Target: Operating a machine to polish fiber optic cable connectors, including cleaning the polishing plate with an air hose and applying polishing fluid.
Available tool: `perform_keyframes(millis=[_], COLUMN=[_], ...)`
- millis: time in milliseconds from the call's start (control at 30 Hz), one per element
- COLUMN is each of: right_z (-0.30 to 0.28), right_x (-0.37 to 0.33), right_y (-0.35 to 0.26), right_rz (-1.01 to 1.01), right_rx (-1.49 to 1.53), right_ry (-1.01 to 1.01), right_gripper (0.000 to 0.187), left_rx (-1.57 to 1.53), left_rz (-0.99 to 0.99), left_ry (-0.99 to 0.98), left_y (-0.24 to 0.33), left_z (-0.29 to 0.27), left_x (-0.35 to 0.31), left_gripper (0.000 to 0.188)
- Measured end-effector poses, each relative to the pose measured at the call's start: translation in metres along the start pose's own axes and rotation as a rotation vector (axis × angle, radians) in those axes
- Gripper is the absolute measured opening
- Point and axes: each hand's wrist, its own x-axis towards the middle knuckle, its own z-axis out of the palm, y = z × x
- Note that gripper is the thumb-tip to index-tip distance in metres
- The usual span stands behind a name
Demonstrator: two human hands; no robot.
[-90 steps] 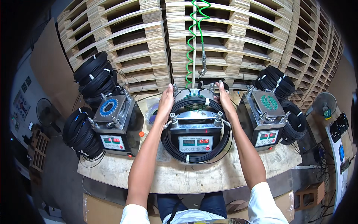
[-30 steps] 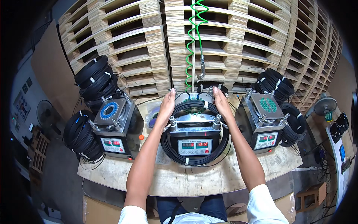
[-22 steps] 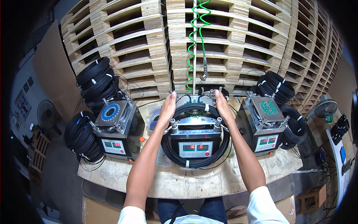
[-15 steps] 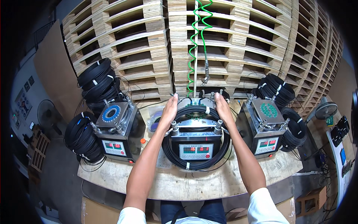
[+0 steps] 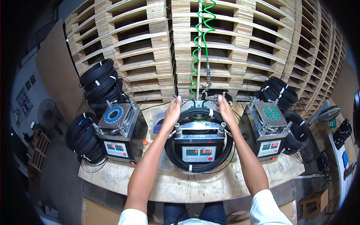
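Note:
Both my arms reach forward to the middle tabletop machine, a box with a metal top and a lit control panel (image 5: pixel 198 153). A coil of black cable (image 5: pixel 202 168) loops around it, tied with white bands. My left hand (image 5: pixel 173 113) is closed at the rear left metal clamp post, and my right hand (image 5: pixel 225 109) at the rear right one. Between them, small green pieces (image 5: pixel 197 118) sit under the upper part of the coil. Two more metal posts, one of them the front left post (image 5: pixel 178 129), stand at the machine's front corners.
Similar machines stand at left (image 5: pixel 116 123) and right (image 5: pixel 267 123), flanked by black cable coils (image 5: pixel 98 80). A green spiral air hose (image 5: pixel 206 37) with a metal nozzle hangs before stacked wooden pallets (image 5: pixel 142 41). A small orange-capped bottle (image 5: pixel 145 143) stands on the wooden table (image 5: pixel 183 189).
My hands stay at the rear posts of the middle machine. The view shifts slightly, and the red and green readings on the panels have changed.

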Motion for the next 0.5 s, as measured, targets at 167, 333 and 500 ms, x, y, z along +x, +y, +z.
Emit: perform_keyframes(millis=[167, 333, 500], right_z=[0.001, -0.002, -0.001], right_x=[-0.006, -0.008, -0.006], right_y=[-0.015, -0.015, -0.013], right_rz=[0.023, -0.081, -0.090], right_rx=[-0.077, -0.126, -0.061], right_ry=[-0.035, 0.029, 0.014], right_gripper=[0.067, 0.066, 0.065], left_rx=[0.025, 0.013, 0.038], left_rz=[-0.015, 0.010, 0.009], left_ry=[-0.008, 0.008, 0.041], left_y=[-0.005, 0.002, 0.007], left_z=[-0.005, 0.000, -0.001], left_x=[0.003, -0.002, -0.008], left_gripper=[0.082, 0.082, 0.081])
